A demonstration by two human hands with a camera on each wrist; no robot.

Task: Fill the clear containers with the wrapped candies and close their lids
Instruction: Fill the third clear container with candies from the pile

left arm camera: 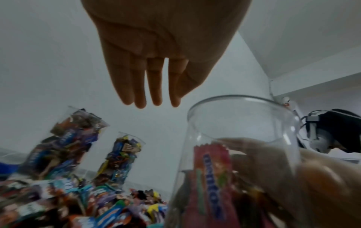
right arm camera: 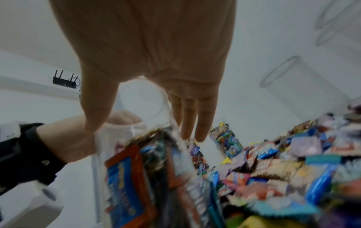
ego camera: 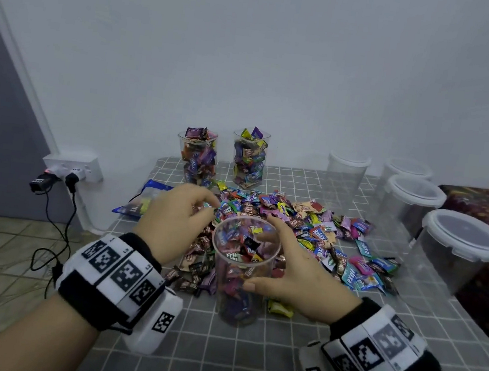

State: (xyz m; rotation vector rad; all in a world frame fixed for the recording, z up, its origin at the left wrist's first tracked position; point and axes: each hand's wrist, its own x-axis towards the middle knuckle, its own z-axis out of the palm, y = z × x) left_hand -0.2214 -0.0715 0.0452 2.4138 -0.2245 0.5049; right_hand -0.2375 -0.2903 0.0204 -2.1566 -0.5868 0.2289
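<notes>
A clear container (ego camera: 239, 295), partly filled with wrapped candies, stands at the table's middle front. My right hand (ego camera: 285, 267) grips it from the right, thumb on the near wall and fingers round the far side; the right wrist view shows that right hand (right arm camera: 156, 61) spanning the container (right arm camera: 136, 106). My left hand (ego camera: 180, 217) hovers just left of the rim, over the candy pile (ego camera: 309, 224). In the left wrist view its fingers (left arm camera: 154, 86) hang straight and hold nothing beside the container (left arm camera: 240, 123). Two lidless containers (ego camera: 199, 158) (ego camera: 249, 158), heaped with candies, stand at the back.
Several empty clear containers with white lids on stand at the right, the nearest one (ego camera: 455, 260) by the table's right edge. A blue candy bag (ego camera: 146, 201) lies at the left edge. A power strip (ego camera: 70, 167) with cables is on the floor to the left.
</notes>
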